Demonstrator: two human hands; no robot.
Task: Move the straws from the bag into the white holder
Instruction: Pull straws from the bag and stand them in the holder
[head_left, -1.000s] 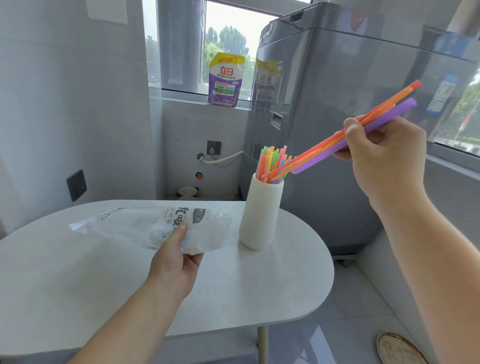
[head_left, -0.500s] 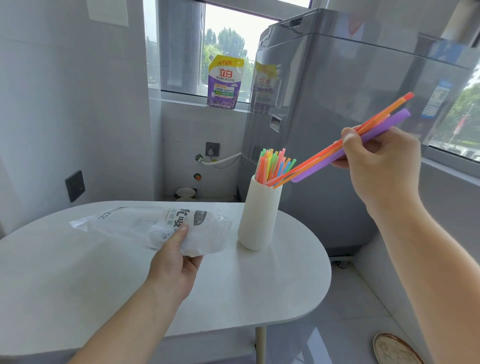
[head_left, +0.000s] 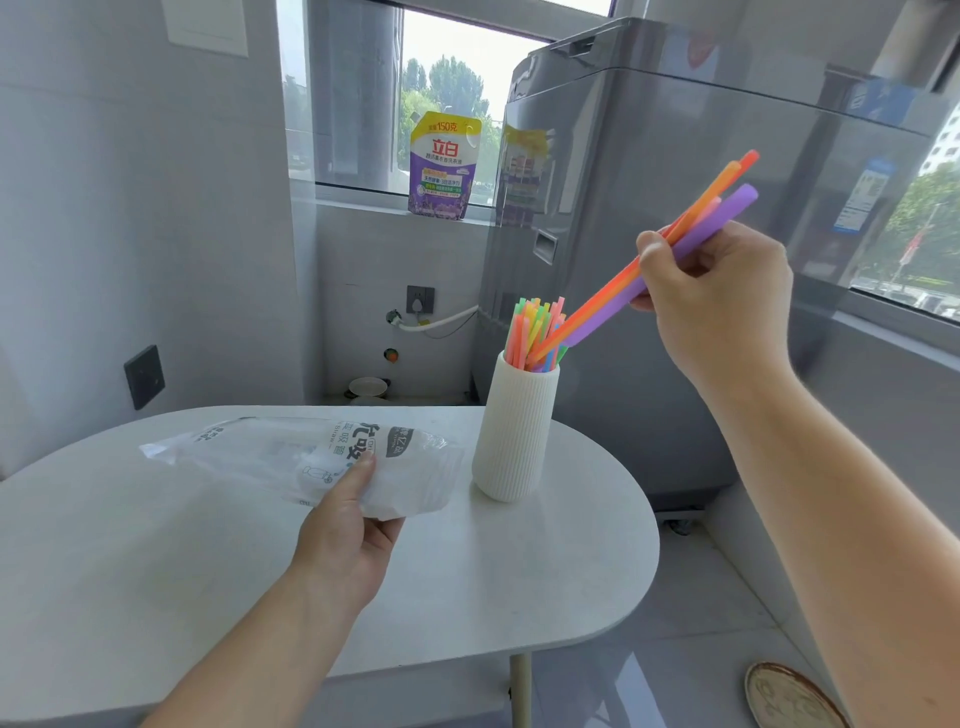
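Note:
A ribbed white holder (head_left: 514, 436) stands on the white table (head_left: 156, 561) with several coloured straws (head_left: 532, 332) upright in it. My right hand (head_left: 717, 301) grips a few long straws (head_left: 691, 228), orange, red and purple, slanted down to the left, with their lower tips at the holder's mouth among the other straws. My left hand (head_left: 348, 530) pinches a clear printed plastic bag (head_left: 311, 462), which lies across the table to the left of the holder and looks flat.
A grey washing machine (head_left: 649, 208) stands right behind the holder. A purple detergent pouch (head_left: 441, 166) leans on the window sill. A round patterned plate (head_left: 789, 696) lies on the floor at lower right. The table's rounded edge ends just right of the holder.
My right hand has come down and to the left, bringing the held straws' lower tips to the holder's mouth. The left hand and bag have stayed put.

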